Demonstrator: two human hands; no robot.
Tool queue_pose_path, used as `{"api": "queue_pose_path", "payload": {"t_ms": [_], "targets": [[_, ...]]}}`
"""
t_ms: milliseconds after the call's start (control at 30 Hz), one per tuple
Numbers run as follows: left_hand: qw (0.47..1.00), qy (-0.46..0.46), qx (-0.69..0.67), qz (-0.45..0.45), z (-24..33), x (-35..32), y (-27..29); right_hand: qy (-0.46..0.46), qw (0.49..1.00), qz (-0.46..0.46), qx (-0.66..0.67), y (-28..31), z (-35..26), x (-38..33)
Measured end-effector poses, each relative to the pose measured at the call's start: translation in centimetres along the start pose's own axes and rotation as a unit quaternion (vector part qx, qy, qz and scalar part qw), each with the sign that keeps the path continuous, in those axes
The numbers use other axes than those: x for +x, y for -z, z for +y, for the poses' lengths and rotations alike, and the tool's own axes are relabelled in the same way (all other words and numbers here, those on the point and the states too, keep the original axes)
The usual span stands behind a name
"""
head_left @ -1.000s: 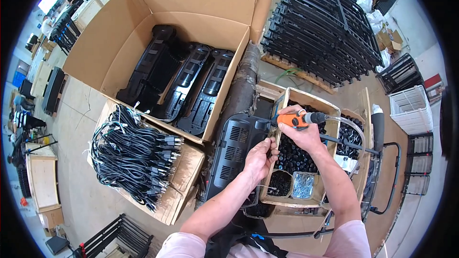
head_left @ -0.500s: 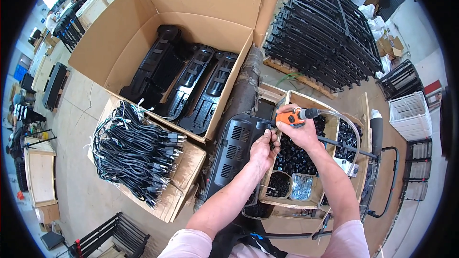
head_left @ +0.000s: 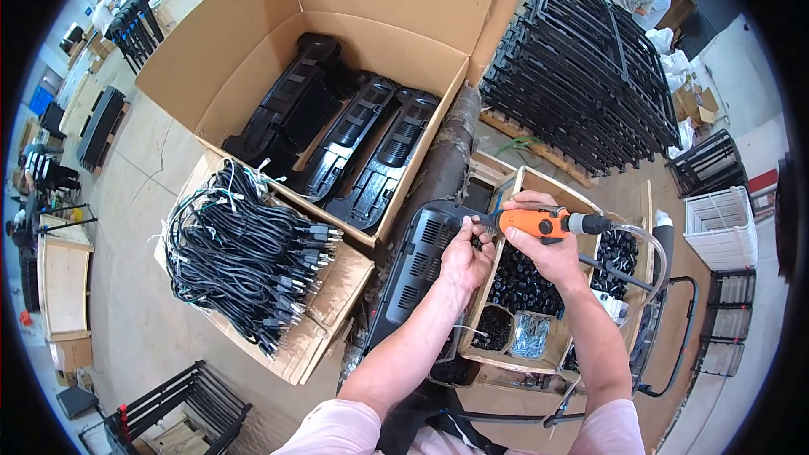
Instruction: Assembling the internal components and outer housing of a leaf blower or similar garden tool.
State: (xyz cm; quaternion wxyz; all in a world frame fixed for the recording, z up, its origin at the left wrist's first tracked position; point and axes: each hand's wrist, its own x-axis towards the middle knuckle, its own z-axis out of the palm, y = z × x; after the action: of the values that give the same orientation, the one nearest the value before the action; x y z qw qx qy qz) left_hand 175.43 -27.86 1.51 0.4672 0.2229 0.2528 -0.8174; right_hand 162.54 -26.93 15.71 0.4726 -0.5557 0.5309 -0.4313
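Note:
A long black vented plastic cover (head_left: 421, 261) lies in front of me on a rough, worn support. My right hand (head_left: 546, 244) is wrapped round an orange power screwdriver (head_left: 533, 222) with a clear hose at its back end. The tool lies nearly level, its nose pointing left at the cover's far right end. Close to that nose, my left hand (head_left: 468, 256) has thumb and fingers pinched together at the cover's edge. Whatever small thing they hold is hidden.
A wooden parts bin (head_left: 480, 352) with black fittings and silver screws (head_left: 531, 335) stands at right. On a carton at left lies a heap of black cables (head_left: 244, 253). Behind it, a big cardboard box (head_left: 211, 67) holds more covers. Stacked black frames (head_left: 581, 76) rise at far right.
The screwdriver has turned and now shows more side-on, its back end farther right. My left hand stays pinched at the cover's end. The whole view has shifted slightly.

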Motion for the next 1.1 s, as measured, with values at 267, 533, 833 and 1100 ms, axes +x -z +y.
{"api": "queue_pose_path", "payload": {"t_ms": [267,533,833,1100], "targets": [[0.999,-0.020,0.029,-0.009,1.4,-0.7,-1.1,0.007,1.000,-0.008,-0.029,-1.4,-0.9,1.6],[0.989,0.002,0.146,-0.020,0.5,-3.5,0.0,0.031,0.999,0.004,-0.026,-2.9,1.3,4.6],[0.961,-0.007,0.262,-0.087,0.4,-4.2,2.8,0.033,0.997,-0.032,-0.064,-3.7,3.0,6.1],[0.964,0.007,0.266,0.003,1.0,-6.2,1.3,0.019,0.996,-0.040,-0.076,-4.1,2.0,6.5]]}}
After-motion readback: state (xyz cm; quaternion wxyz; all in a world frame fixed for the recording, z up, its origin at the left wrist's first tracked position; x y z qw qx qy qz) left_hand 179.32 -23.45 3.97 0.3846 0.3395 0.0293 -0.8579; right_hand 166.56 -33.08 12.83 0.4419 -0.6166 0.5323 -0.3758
